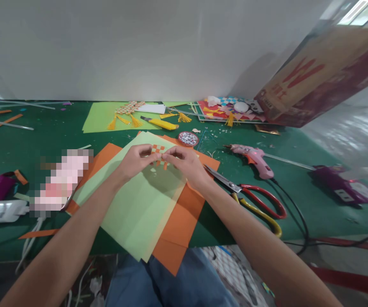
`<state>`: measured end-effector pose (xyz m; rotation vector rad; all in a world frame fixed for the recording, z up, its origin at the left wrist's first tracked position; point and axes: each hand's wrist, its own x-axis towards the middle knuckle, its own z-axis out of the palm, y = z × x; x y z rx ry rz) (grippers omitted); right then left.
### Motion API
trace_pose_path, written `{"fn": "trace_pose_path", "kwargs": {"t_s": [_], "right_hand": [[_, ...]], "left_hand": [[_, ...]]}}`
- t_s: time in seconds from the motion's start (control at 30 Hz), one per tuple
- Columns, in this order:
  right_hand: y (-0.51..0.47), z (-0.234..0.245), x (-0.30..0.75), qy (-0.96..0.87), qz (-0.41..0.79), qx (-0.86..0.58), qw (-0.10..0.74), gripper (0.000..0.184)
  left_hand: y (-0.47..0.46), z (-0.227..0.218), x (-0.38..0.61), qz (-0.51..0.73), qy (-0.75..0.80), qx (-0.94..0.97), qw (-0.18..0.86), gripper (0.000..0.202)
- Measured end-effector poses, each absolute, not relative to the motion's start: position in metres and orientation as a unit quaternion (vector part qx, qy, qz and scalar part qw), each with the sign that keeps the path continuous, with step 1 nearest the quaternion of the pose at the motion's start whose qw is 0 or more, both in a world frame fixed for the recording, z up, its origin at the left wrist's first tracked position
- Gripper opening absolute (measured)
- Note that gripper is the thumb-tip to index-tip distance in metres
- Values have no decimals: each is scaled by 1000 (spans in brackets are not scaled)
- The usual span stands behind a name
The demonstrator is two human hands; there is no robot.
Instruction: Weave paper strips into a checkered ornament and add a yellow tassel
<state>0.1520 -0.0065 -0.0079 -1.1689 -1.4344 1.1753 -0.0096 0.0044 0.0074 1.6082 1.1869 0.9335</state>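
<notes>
My left hand point(136, 161) and my right hand point(186, 164) meet over a small woven patch of orange and light green paper strips point(158, 150). The fingers of both hands are pinched on its lower edge. The patch hangs just above a light green paper sheet point(139, 209), which lies on orange sheets point(184, 221) on the green table point(27, 140).
Red and yellow handled scissors point(250, 198) lie right of my right hand, with a pink glue gun point(256, 160) behind them. A round dish of googly eyes point(188, 138), a yellow utility knife point(158, 123), tasselled woven pieces point(128, 111) and a cardboard box point(324, 76) sit farther back.
</notes>
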Motion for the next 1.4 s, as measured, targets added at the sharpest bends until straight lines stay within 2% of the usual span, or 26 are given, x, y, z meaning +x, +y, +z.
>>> {"fn": "trace_pose_path", "kwargs": {"t_s": [0.2, 0.4, 0.57, 0.67, 0.8, 0.97, 1.13, 1.4], "right_hand": [[-7, -8, 152, -566, 486, -480, 462, 23], [-2, 2, 164, -477, 474, -486, 558, 32], [-6, 11, 187, -494, 363, -495, 616, 25], [-18, 10, 205, -521, 276, -517, 621, 22], [-42, 5, 237, -544, 159, -596, 568, 23], [-67, 4, 270, -599, 6, -669, 441, 20], [-83, -1, 274, -654, -51, -673, 342, 22], [-91, -4, 298, -652, -130, -702, 258, 30]], "left_hand": [[6, 8, -9, 386, 467, 647, 463, 23], [11, 7, -14, 443, 487, 605, 447, 20], [13, 5, -17, 445, 483, 594, 465, 21], [13, 5, -16, 439, 478, 591, 480, 20], [13, 3, -17, 426, 471, 593, 495, 19], [13, 5, -17, 407, 482, 590, 504, 26], [14, 14, -18, 418, 512, 553, 508, 32], [16, 18, -24, 458, 481, 526, 532, 37]]}}
